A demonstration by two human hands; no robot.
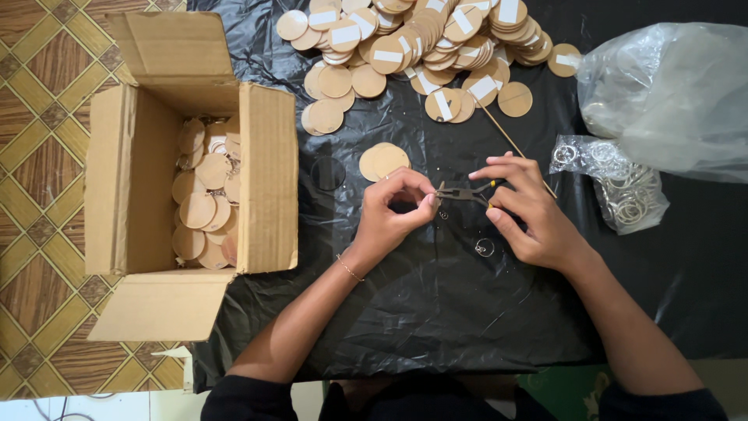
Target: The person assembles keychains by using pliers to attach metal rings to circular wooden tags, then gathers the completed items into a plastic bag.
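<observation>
Black plastic sheet carries work. Right hand grips small metal pliers; left hand pinches tiny part at pliers tip. Brown cardboard box left of pliers.

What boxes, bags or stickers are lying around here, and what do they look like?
Cardboard box: left, open, brown, holding round discs.
Large plastic bag: upper right, cloudy, crumpled.
Small clear bag: right, holding metal rings.
White strip labels: on tan discs, top.
</observation>
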